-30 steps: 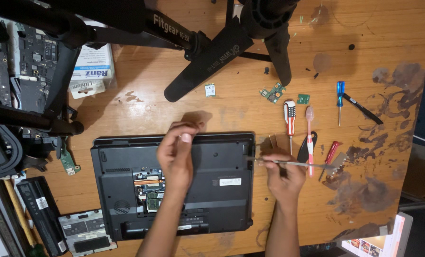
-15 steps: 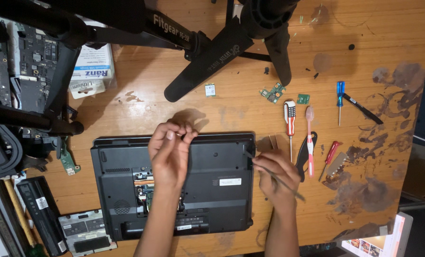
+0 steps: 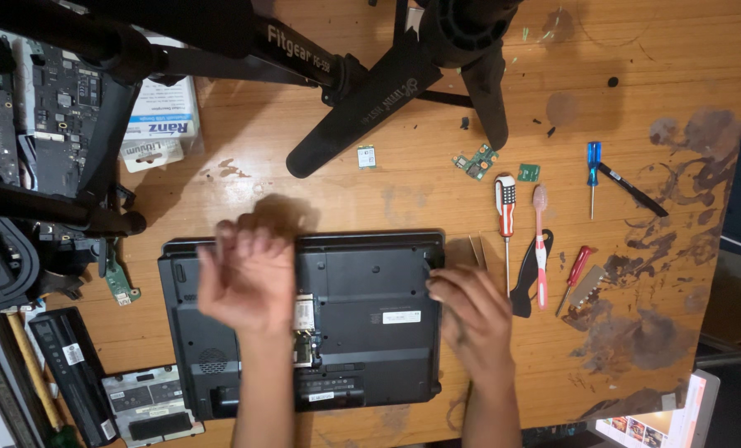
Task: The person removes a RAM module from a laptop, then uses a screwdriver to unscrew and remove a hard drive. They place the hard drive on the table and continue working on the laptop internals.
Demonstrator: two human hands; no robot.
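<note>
laptop (image 3: 370,307) lies base-up on the bench (image 3: 387,199), long axis left to right. left hand (image 3: 246,278) hovers over its left half, fingers loosely curled, holding nothing visible (blurred). right hand (image 3: 470,319) rests on the right edge, fingertips at the upper right corner; cannot tell if its grip pinches anything. open bay sits between the hands, nearer the left.

Worn wooden bench (image 3: 370,199), dark stains toward right edge (image 3: 636,340); black tripod legs (image 3: 387,91) across top; even overhead light.
</note>
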